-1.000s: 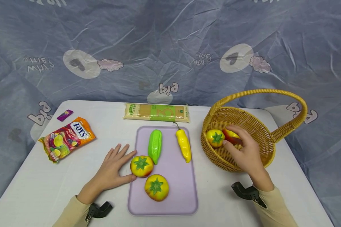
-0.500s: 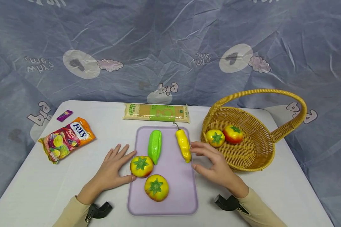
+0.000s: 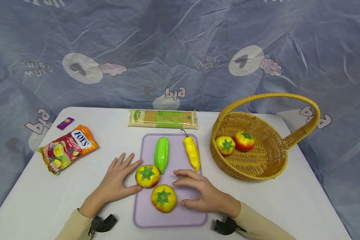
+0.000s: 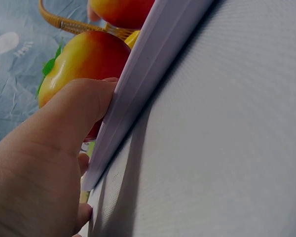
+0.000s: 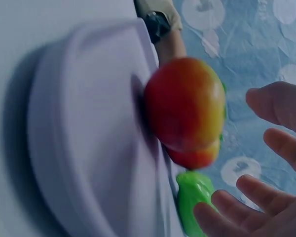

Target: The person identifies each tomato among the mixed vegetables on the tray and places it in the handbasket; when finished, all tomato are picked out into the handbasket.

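My right hand (image 3: 202, 193) hovers over the right part of the lilac tray (image 3: 186, 218), fingers parted around a gap. Just left of its fingertips sits a round yellow-red fruit with a green star-shaped top (image 3: 163, 198), apart from them in the right wrist view. A second such fruit (image 3: 147, 176) lies behind it at the tray's left edge. My left hand (image 3: 117, 181) rests spread beside that edge, its thumb touching the tray rim in the left wrist view. Farther back on the tray are a long green ridged fruit (image 3: 161, 155) and a yellow chili pepper (image 3: 192, 153).
To the right stands a wicker basket (image 3: 267, 170) with a tall handle, holding two round fruits (image 3: 244, 140). A noodle packet (image 3: 163, 119) lies behind the tray. At left are a candy bag (image 3: 69, 148) and a small purple wrapped sweet (image 3: 65, 123).
My right hand has let go of a round fruit in the basket and moved left, past the yellow pepper, to above the tray. The left hand stays put.
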Demonstrator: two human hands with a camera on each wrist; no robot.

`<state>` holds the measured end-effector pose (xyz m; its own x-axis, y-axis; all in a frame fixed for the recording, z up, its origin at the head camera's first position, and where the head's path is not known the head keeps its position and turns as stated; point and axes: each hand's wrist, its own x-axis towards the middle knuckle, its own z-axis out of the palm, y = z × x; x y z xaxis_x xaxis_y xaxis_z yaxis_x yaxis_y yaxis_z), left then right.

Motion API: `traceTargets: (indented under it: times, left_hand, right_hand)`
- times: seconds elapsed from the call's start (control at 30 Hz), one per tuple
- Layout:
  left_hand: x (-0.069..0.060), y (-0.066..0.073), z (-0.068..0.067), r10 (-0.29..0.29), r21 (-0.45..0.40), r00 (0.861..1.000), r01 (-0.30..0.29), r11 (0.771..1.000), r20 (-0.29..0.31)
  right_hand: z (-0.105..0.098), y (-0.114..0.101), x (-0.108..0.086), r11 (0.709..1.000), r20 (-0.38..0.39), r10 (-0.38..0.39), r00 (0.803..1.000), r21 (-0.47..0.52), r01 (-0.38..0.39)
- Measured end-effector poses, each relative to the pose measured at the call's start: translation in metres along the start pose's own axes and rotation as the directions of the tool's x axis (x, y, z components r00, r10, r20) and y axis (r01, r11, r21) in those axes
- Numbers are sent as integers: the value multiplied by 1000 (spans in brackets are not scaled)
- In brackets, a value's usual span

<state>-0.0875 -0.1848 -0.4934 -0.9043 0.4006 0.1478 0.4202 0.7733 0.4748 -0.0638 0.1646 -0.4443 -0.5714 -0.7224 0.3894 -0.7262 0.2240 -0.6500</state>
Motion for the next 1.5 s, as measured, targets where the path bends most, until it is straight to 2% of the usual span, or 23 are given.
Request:
traceTargets:
  times: [0.13, 0.27, 0.67, 1.17, 1.5]
  left_hand:
    - [0, 0, 0, -1, -3, 1000, 1, 1000, -3]
    - [1, 1, 0, -4, -1, 1000, 4, 1000, -2]
    - [0, 0, 0, -6, 4, 1000, 6, 1000, -8]
    - [-1, 1, -1, -7, 0, 1000, 7, 1000, -9]
    - [-2, 1, -1, -8, -4, 1000, 8, 1000, -8]
  right_hand:
    - [7, -4, 4, 999, 86, -11, 996, 47, 7]
    - [13, -7, 9, 998, 122, -17, 992, 54, 11]
    - [23, -9, 12, 998, 140, -4, 990, 70, -6]
    - [29, -5, 10, 997, 165, -25, 986, 73, 13]
    - [31, -5, 10, 997, 155, -35, 987, 75, 24]
